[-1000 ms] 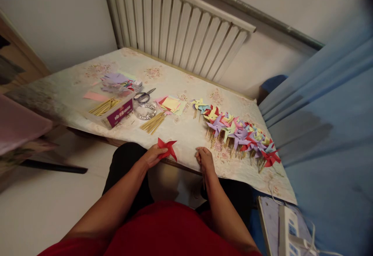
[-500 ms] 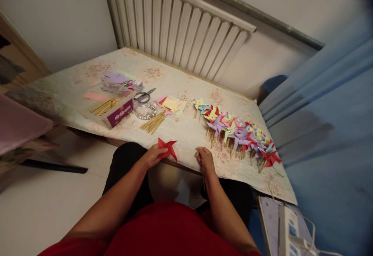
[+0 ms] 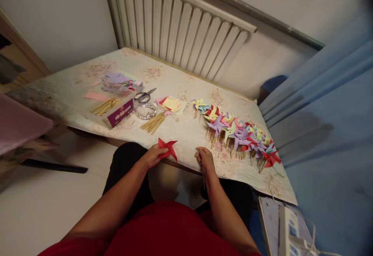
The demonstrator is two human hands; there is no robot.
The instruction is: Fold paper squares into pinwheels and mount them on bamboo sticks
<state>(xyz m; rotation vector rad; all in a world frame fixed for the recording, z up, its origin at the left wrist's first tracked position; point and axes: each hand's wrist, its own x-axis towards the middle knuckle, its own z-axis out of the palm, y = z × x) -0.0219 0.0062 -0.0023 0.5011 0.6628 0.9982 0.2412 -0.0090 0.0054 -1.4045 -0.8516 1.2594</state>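
My left hand (image 3: 152, 155) holds a red paper pinwheel head (image 3: 167, 147) at the near edge of the table (image 3: 180, 131). My right hand (image 3: 205, 159) is closed around a thin wooden stick (image 3: 203, 180) that points down past the table edge. The two hands are a short way apart. To the right lies a long row of finished pinwheels (image 3: 239, 133) in red, purple, yellow, green and pink, on sticks.
On the left stand a clear box with sticks (image 3: 112, 110), scissors (image 3: 145, 94), a glass dish (image 3: 145, 111), a loose bundle of sticks (image 3: 153, 122) and coloured paper squares (image 3: 171, 104). A radiator (image 3: 180, 26) runs behind. A blue curtain (image 3: 326, 131) and power strip (image 3: 288, 225) are at right.
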